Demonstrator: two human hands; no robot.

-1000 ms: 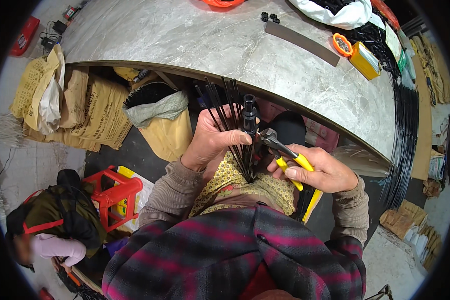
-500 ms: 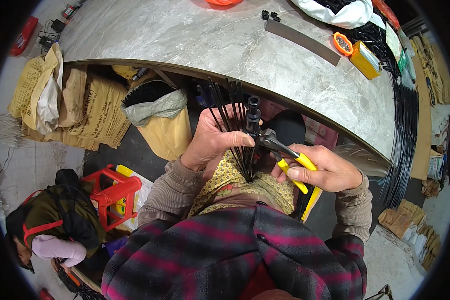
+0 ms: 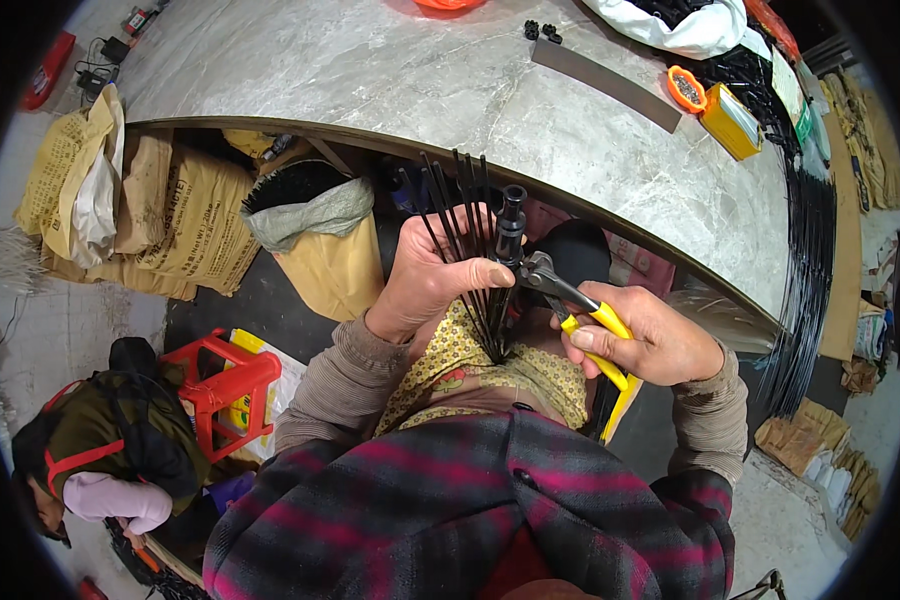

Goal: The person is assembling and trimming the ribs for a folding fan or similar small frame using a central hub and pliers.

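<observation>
My left hand (image 3: 440, 265) is closed around a fan of thin black rods (image 3: 460, 220), which gather to a point over my lap. Against its thumb stands a black tubular fitting (image 3: 511, 225), upright with a round hollow top. Yellow-handled pliers (image 3: 610, 340) are gripped in my right hand (image 3: 650, 335). Their metal jaws (image 3: 540, 275) meet the side of the fitting, near my left thumb tip. What exactly lies between the jaws is too small to make out.
A marble-patterned table (image 3: 370, 80) curves ahead, bearing a grey strip (image 3: 605, 82), an orange dish (image 3: 686, 89) and a yellow box (image 3: 732, 120). Long black rods (image 3: 810, 270) hang off its right end. Sacks (image 3: 200, 220), a red stool (image 3: 220, 385) and another person (image 3: 120, 440) are at left.
The pliers have turned slightly, their lower handle shifting to the right. My hands and the black fitting have moved only a little.
</observation>
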